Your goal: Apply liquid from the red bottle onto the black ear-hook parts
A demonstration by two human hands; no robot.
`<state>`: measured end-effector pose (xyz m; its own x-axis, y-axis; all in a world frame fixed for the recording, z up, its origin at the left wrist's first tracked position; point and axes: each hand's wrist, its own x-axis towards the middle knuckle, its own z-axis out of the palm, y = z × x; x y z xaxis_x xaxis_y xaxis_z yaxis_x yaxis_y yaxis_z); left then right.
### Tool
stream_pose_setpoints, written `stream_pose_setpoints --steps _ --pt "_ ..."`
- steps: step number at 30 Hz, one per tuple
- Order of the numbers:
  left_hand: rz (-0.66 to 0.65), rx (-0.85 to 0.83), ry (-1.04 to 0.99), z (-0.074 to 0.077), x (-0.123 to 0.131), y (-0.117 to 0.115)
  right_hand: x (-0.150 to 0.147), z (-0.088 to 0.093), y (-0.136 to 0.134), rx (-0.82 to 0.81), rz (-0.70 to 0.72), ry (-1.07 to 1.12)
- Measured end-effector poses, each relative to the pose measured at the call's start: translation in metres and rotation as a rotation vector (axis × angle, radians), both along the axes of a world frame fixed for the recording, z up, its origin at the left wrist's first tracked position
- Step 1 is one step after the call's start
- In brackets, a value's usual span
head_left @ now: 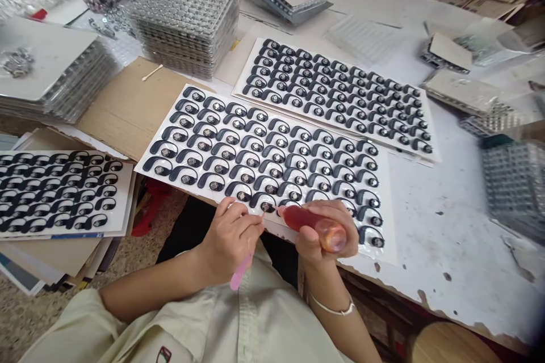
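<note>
My left hand (233, 233) is closed around a thin pink stick (240, 273) with a flat, wide lower end. The stick's tip points at the near edge of a white sheet (385, 181) bearing rows of dark curved pieces, each with a small silvery round part. In my right hand (330, 227) is a squeeze bottle (309, 224) of red-orange liquid, tilted with its narrow nozzle down to the left. Nozzle and stick tip are close together over a dark curved piece (263, 202) in the front row. Whether either tip touches it, I cannot tell.
Behind lies a second sheet (336, 91) of similar pieces. A third sheet (55, 193) rests on a pile at left. Stacked clear trays (183, 11), a board-topped stack (42, 68) and a cotton swab (152, 72) on cardboard (123, 108) stand farther back. More trays (515, 176) are at right.
</note>
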<state>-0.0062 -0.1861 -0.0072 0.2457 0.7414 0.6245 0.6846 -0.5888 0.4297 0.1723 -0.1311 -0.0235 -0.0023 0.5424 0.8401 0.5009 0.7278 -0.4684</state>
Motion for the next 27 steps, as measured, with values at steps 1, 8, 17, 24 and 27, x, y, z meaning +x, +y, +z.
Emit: stream_pose_setpoints --steps 1,8,17,24,27 --pt "0.0 -0.003 -0.003 0.0 0.0 0.0 0.0 0.0 0.0 0.005 -0.005 -0.003" --pt "0.003 -0.013 -0.013 0.002 -0.001 0.0 0.004 0.002 -0.011 0.113 -0.122 0.219" --pt "-0.037 -0.013 -0.025 0.001 -0.004 0.001 0.003 -0.015 -0.041 0.065 -0.175 0.061" --pt "-0.026 0.003 -0.015 0.001 -0.003 0.001 0.001 -0.011 -0.038 0.039 -0.129 -0.002" --pt "-0.029 -0.001 -0.013 0.001 -0.003 0.001 0.001 -0.01 -0.039 0.036 -0.121 -0.028"
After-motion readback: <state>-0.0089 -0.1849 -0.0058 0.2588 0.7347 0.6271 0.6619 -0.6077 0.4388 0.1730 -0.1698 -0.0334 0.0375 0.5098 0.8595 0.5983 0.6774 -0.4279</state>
